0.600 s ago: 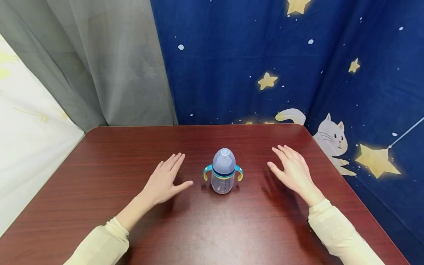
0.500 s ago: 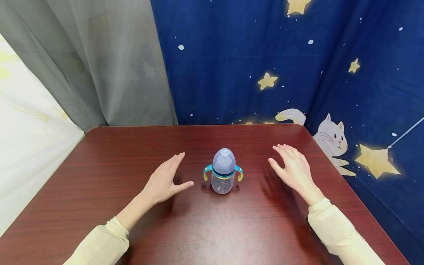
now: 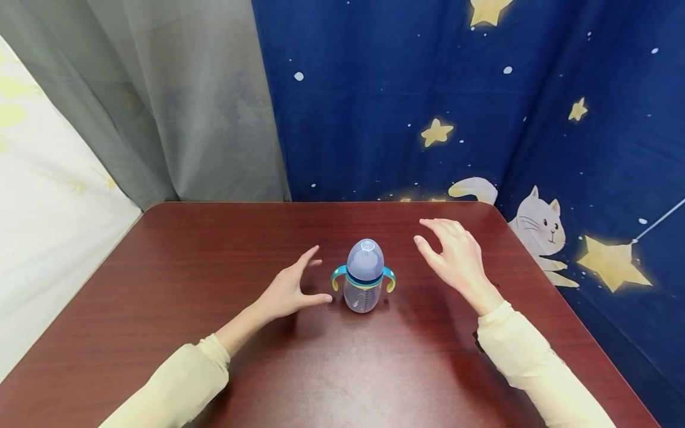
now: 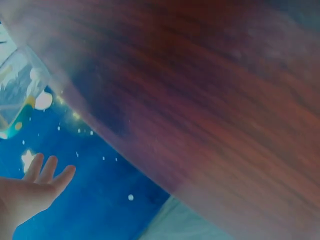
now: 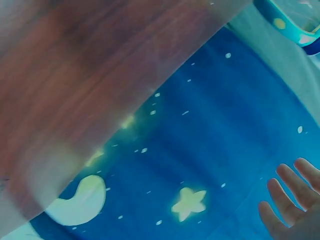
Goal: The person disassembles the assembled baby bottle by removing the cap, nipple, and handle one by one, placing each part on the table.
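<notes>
A baby bottle (image 3: 364, 276) stands upright on the table, with a lilac dome cap, a clear marked body and two blue-and-yellow side handles. Just left of it is my left hand (image 3: 286, 291), thumb and fingers spread apart, with the thumb tip close to the bottle's lower side. My right hand (image 3: 455, 255) hovers farther off to the right, its fingers slightly bent and nothing in it. Part of the bottle (image 4: 20, 85) shows at the left edge of the left wrist view. A handle (image 5: 285, 22) appears at the top right of the right wrist view.
The dark red-brown wooden table (image 3: 214, 238) has rounded far corners. Behind it hang a grey curtain (image 3: 214, 107) and a blue curtain (image 3: 348, 107) with stars and a white cat. White cloth (image 3: 48, 208) borders the left side.
Both hands have moved inward toward the bottle, the left one nearer to it. My right hand has also risen a little in the view. The bottle stands in the same place.
</notes>
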Motion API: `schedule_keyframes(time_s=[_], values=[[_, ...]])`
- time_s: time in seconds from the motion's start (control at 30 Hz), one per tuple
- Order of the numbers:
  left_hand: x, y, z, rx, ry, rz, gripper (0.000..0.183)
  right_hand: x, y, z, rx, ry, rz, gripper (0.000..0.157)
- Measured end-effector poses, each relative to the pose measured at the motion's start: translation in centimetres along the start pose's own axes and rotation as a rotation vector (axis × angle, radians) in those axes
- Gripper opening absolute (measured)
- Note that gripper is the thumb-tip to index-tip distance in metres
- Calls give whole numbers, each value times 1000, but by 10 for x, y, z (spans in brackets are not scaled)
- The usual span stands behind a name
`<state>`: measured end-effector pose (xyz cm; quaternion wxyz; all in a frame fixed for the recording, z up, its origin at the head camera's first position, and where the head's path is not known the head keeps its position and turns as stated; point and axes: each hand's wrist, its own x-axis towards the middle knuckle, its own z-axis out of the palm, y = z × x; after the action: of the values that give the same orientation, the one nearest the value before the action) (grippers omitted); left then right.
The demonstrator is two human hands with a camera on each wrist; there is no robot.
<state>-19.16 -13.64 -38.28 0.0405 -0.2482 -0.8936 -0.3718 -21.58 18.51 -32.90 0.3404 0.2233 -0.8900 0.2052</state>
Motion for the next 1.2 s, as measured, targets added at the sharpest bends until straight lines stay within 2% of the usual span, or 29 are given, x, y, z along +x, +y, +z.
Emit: schedule_keyframes(time_s=[0.27, 0.5, 0.63, 0.83, 1.03, 1.2], values=[[8, -1, 19, -79, -99, 8, 97, 11, -21, 8, 37, -101, 5, 40], [17, -1, 26, -82, -144, 0, 98, 15, -35, 13, 49, -178, 9, 44], [22, -2, 29, -69, -155, 14, 95, 15, -42, 16, 40, -226, 2, 52], [28, -2, 36, -88, -166, 82, 84, 14, -51, 21, 27, -287, -22, 61], [30, -2, 42, -107, -154, 39, 78, 10, -57, 24, 57, -316, -52, 62], [31, -1, 44, -134, -143, 30, 74, 8, -59, 26, 94, -325, -52, 60]])
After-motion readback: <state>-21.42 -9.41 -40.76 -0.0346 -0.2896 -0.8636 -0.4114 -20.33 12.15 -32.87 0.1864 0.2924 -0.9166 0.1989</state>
